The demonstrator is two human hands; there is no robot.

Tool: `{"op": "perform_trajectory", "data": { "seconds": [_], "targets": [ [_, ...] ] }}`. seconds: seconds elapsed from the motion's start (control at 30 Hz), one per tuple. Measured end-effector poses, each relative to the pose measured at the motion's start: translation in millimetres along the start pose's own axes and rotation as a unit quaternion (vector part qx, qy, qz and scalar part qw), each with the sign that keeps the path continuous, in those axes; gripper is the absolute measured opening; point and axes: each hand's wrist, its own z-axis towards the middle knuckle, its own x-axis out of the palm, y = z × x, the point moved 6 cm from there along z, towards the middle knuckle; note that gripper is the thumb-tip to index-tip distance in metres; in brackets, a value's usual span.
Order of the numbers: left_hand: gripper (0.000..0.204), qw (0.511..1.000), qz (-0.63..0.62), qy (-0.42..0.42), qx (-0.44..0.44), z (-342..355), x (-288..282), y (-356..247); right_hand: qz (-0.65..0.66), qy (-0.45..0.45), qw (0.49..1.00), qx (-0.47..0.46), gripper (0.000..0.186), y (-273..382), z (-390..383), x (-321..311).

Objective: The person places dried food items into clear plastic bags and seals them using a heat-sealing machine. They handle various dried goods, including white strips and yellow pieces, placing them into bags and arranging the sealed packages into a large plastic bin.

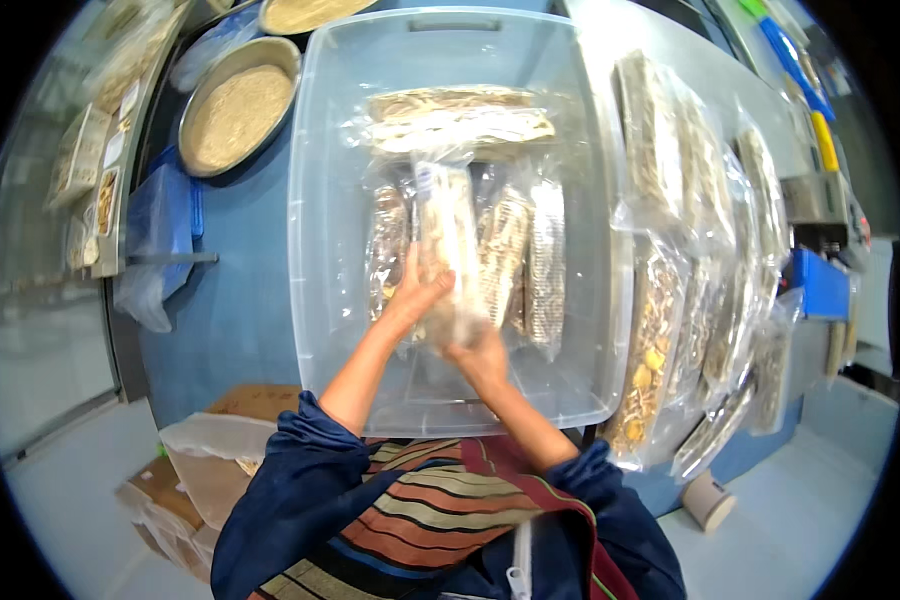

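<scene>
A long clear plastic pack of pale dried food (pixel 448 215) is held between my hands inside a large clear plastic bin (pixel 540 400). My left hand (pixel 422 297) closes round its left side, thumb across the top. My right hand (pixel 482 357), smeared by motion, grips its near end. Beneath and beside this pack lie other bagged packs: a dark brown one (pixel 388 235) to the left, a ridged pale one (pixel 505 240) and a silvery-grey one (pixel 547 255) to the right. Across the bin's far part lies a sideways pack (pixel 460 125). The exact kind of food is not clear.
Several more bagged packs (pixel 660 350) crowd the table right of the bin. A round metal pan of beige powder or meal (pixel 240 120) stands at the far left, near a blue box (pixel 165 215) draped in plastic. Cardboard boxes (pixel 170 490) sit low on the left.
</scene>
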Motion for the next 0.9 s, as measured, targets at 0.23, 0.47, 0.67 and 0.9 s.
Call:
{"op": "perform_trajectory", "data": {
  "seconds": [0.23, 0.47, 0.67, 0.9],
  "targets": [
    [0.094, 0.962, 0.218, -0.134, 0.092, 10.1, -9.0, 78.1, -0.022, -0.135, 0.925, -0.355, 0.037, 71.0, -38.4, -111.2],
    [0.096, 0.938, 0.344, 0.017, -0.038, 50.4, 14.1, 74.5, -0.294, -0.407, 0.86, -0.092, 0.078, 107.5, 59.7, -359.9],
    [0.113, 0.948, 0.278, -0.151, 0.03, 45.0, -3.4, 54.0, -0.238, -0.329, 0.914, 0.007, 0.079, 92.5, 91.4, -379.2],
    [0.105, 0.932, 0.326, -0.098, 0.126, 99.3, 62.2, 11.0, 0.101, -0.289, 0.948, -0.091, 0.055, 62.6, 56.0, -409.3]
  ]
}}
